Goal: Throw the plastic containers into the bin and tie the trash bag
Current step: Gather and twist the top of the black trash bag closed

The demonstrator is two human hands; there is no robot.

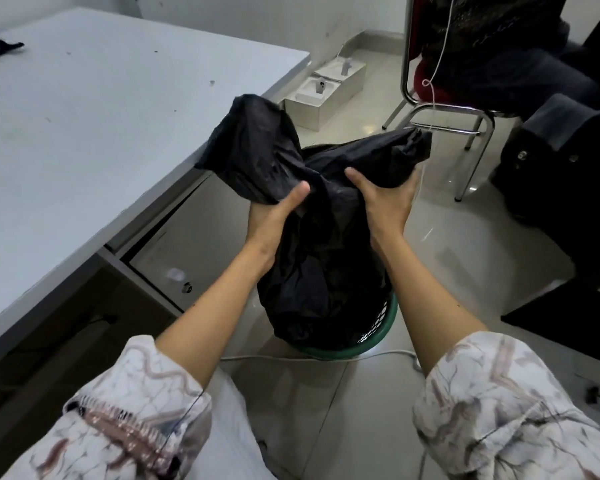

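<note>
Black plastic fills both grips: the left hand (274,216) has its thumb laid over one gathered flap of the trash bag (312,258) with the fingers curled out of sight behind the film, and the right hand (388,199) clutches the other flap the same way, thumb on the near side, fingers hidden behind. The two thumbs point toward each other with a twisted ridge of bag between them. Beyond the left thumb one flap stands up in a crumpled peak; beyond the right fingers the other flap stretches out to a ragged end.

Below the wrists the bag bulges down into a green bin (378,327) with a perforated wall, standing on pale glossy floor tiles (465,254). The plastic containers cannot be seen; the bag hides whatever is inside. A white cable (361,356) runs along the floor just nearer than the bin.

Left of the left hand is a grey desk (101,116), its top speckled with small dark marks, and a drawer unit (174,265) with a lock beneath it. Farther off, beyond the raised flap, two open white boxes (326,95) sit on the floor against the wall. Beyond the right hand stands a chrome-framed chair (440,109) with a red seat piled with dark cloth. Patterned pale sleeves (499,403) cover both forearms near the camera.
</note>
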